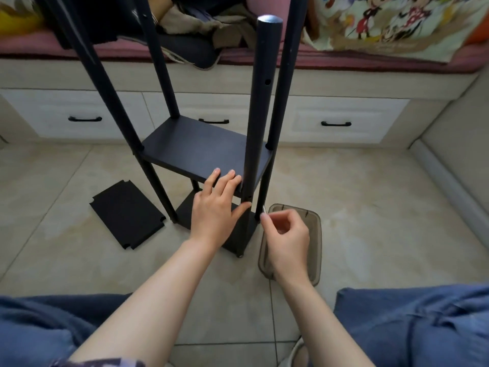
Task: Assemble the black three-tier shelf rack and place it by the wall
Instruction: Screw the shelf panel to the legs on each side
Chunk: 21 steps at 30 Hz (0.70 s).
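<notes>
Left hand (217, 207) flat on the middle shelf (195, 147), right hand (287, 234) pinching a tiny metal pin (263, 209) just beside a post (264, 186). Spare panel (127, 214) on the floor (370, 194).

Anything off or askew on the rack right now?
Nothing damaged. The third black shelf panel lies loose on the tile floor, left of the black rack, not yet fitted. The poles splay, possibly lens distortion.

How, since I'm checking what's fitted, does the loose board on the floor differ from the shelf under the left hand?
The loose board lies flat on the tiles; the shelf sits raised between four posts. The loose board's corner notches are empty; the shelf's corners meet posts. The left hand touches the shelf, nothing touches the loose board. Both are black rectangles.
</notes>
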Tool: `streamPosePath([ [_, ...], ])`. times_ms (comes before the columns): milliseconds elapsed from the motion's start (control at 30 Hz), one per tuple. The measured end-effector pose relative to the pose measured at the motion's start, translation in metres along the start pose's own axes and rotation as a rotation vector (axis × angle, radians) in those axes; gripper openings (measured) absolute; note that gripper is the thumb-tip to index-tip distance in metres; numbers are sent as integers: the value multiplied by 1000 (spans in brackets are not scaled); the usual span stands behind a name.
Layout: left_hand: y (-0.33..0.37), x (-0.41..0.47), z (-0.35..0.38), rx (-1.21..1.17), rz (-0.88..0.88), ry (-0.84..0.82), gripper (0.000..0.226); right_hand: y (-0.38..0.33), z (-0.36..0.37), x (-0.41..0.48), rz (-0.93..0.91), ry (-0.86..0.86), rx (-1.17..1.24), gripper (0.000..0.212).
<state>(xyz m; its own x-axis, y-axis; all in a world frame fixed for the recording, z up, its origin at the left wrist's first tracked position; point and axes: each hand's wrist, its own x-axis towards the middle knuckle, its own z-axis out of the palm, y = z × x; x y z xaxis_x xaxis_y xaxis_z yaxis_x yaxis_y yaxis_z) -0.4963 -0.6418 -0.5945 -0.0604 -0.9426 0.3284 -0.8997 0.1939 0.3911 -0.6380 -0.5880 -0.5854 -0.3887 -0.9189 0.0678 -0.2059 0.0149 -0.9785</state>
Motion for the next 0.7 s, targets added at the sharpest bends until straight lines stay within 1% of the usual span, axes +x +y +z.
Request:
streamPosePath([
  [67, 0, 0, 0, -12, -9, -1, 62, -15, 0, -3, -30, -51, 56, 12],
  [133, 0, 0, 0, -13, -10, -10, 63, -20, 1, -3, -22, -78, 61, 13],
  [333, -3, 0, -1, -5, 14, -20, 62, -15, 4, -1, 3, -95, 40, 13],
  [533, -4, -1, -2, -78, 29, -34, 61, -14, 9, 2, -9, -119, 24, 13],
  [600, -5, -4, -3, -163, 33, 29, 53, -14, 10, 3, -3, -116, 29, 13],
  [667, -4, -11, -1, -278, 0, 175, 37, -13, 11, 3, 9, -112, 36, 13],
  [700, -3, -15, 0, -324, -47, 254, 30, -13, 11, 3, 15, -112, 35, 13],
])
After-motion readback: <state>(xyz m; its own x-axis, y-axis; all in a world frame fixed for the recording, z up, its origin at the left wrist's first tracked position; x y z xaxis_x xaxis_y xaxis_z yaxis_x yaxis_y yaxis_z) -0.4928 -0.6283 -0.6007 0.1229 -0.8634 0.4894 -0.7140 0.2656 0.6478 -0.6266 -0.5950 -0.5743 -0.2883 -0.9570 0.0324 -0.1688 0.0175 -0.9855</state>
